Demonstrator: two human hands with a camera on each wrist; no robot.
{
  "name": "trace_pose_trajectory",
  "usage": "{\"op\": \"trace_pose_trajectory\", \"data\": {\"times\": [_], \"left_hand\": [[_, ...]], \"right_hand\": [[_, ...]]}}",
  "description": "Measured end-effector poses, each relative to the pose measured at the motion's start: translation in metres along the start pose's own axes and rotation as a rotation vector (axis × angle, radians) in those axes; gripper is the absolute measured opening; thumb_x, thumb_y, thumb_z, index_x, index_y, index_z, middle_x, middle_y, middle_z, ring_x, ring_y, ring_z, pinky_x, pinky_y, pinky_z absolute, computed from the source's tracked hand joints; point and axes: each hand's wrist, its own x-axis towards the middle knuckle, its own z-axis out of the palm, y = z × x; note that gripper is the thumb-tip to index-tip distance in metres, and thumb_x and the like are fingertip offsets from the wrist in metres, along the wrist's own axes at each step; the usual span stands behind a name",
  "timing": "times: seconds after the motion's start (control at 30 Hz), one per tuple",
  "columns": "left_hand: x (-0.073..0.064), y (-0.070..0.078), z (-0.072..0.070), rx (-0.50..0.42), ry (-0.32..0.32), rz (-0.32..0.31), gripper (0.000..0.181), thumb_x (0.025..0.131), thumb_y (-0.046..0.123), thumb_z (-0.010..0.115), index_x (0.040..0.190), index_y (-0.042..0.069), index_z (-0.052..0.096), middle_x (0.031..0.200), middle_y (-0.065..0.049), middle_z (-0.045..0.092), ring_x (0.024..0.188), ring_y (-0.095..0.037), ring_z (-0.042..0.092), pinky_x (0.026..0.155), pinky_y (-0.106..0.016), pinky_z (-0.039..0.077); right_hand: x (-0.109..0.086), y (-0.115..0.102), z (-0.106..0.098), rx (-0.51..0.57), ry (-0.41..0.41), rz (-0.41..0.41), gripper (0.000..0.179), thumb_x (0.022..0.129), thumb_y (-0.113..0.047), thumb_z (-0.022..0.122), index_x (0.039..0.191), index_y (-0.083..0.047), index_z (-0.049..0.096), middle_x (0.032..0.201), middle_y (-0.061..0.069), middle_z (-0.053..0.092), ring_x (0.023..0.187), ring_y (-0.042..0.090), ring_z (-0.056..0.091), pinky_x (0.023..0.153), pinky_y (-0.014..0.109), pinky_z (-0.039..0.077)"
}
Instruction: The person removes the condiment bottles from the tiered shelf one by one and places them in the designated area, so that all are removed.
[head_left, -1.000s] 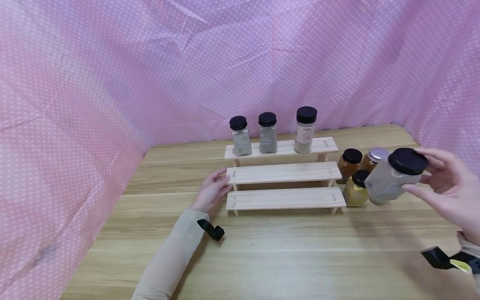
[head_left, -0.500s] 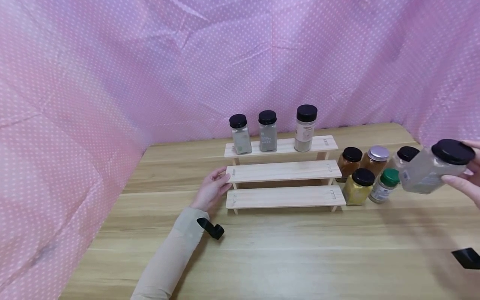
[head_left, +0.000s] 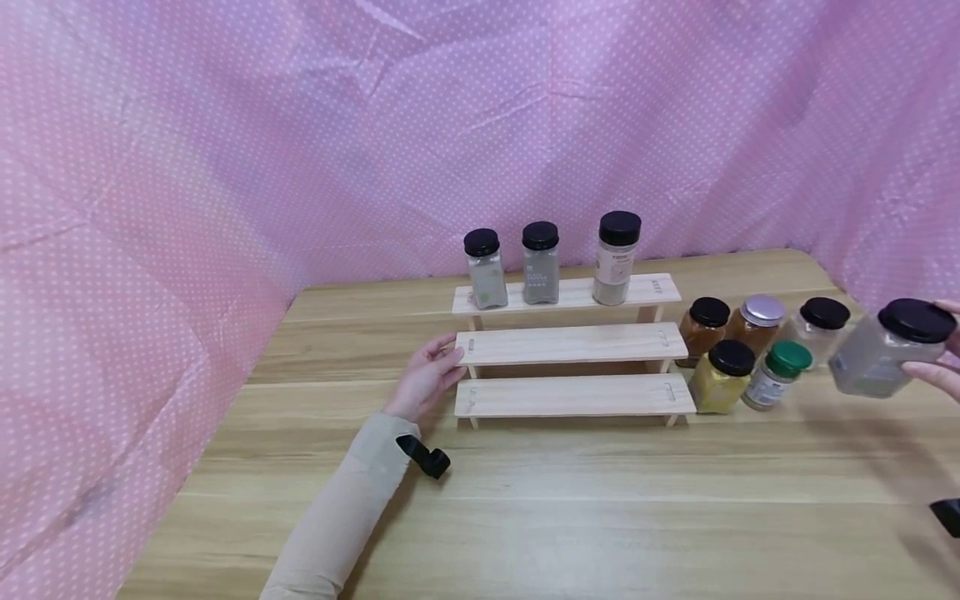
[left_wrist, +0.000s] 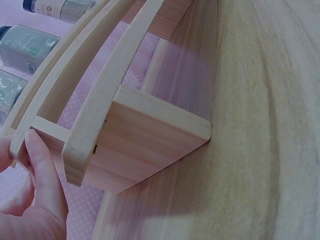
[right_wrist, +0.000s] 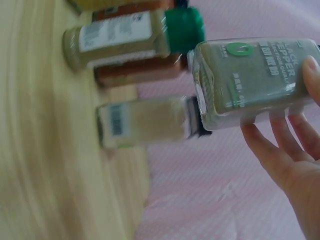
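Observation:
At the right edge of the head view, my right hand (head_left: 947,367) holds a clear, black-lidded pepper jar (head_left: 877,354), raised above the table and slightly tilted. In the right wrist view, thumb and fingers wrap the pepper jar (right_wrist: 255,82), whose label partly reads "PEPPER". My left hand (head_left: 426,379) grips the left end of the middle board of a three-step wooden spice rack (head_left: 570,343). Thumb and finger pinch that board's end (left_wrist: 37,125) in the left wrist view. Three black-lidded jars stand on the top step, one of them a taller shaker (head_left: 613,271); the two lower steps are bare.
Right of the rack stand several jars: a yellow one (head_left: 716,392), a green-lidded one (head_left: 768,387), a silver-lidded one (head_left: 753,329), a brown one (head_left: 697,337) and a clear black-lidded one (head_left: 810,333). Pink dotted cloth (head_left: 375,150) hangs behind the wooden table (head_left: 570,517).
My right hand has carried the pepper jar rightward, away from the rack, uncovering the green-lidded jar and the clear jar behind; lately it has dropped a little. My left hand stays at the rack.

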Motion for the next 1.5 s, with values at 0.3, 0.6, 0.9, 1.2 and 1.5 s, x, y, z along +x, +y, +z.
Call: {"op": "trace_pose_trajectory", "data": {"times": [0.3,0.6,0.9,1.2,1.5], "left_hand": [[-0.001,-0.005,0.001,-0.004,-0.018,0.003,0.049,0.095,-0.002,0.049,0.142,-0.003,0.033,0.098,-0.001,0.052,0.078,-0.004,0.056,0.074,-0.015,0.052],[0.000,-0.006,-0.001,-0.007,-0.014,0.008,0.051,0.094,0.000,0.053,0.141,-0.003,0.034,0.098,-0.001,0.053,0.078,-0.004,0.056,0.074,-0.015,0.052],[-0.002,-0.004,0.000,0.005,-0.011,0.000,0.050,0.095,-0.001,0.050,0.142,-0.004,0.033,0.097,-0.001,0.053,0.076,-0.004,0.056,0.072,-0.014,0.052],[-0.001,-0.009,-0.004,0.022,-0.039,0.047,0.049,0.094,0.002,0.054,0.139,-0.003,0.037,0.096,0.000,0.053,0.078,-0.004,0.056,0.074,-0.014,0.051],[-0.002,-0.007,-0.002,0.026,-0.026,0.040,0.049,0.095,0.001,0.052,0.140,-0.004,0.036,0.098,-0.001,0.052,0.079,-0.004,0.056,0.075,-0.014,0.051]], "right_hand": [[-0.014,0.015,-0.023,-0.175,-0.041,-0.018,0.059,0.075,-0.002,0.077,0.128,-0.002,0.052,0.118,-0.003,0.064,0.105,0.000,0.061,0.087,0.003,0.043],[-0.020,0.024,-0.025,0.148,-0.118,0.053,0.062,0.070,0.015,0.073,0.126,0.013,0.047,0.114,0.012,0.067,0.102,0.013,0.066,0.077,0.017,0.055],[-0.024,0.033,-0.028,0.167,-0.128,0.040,0.062,0.067,0.016,0.075,0.124,0.013,0.050,0.108,0.012,0.069,0.100,0.013,0.067,0.079,0.016,0.054],[-0.027,0.040,-0.032,0.222,-0.195,0.046,0.063,0.069,0.019,0.071,0.126,0.016,0.045,0.116,0.015,0.066,0.106,0.016,0.065,0.083,0.019,0.054],[-0.028,0.044,-0.029,0.249,-0.173,0.031,0.061,0.068,0.022,0.070,0.124,0.016,0.046,0.115,0.017,0.066,0.108,0.018,0.064,0.087,0.019,0.052]]}}
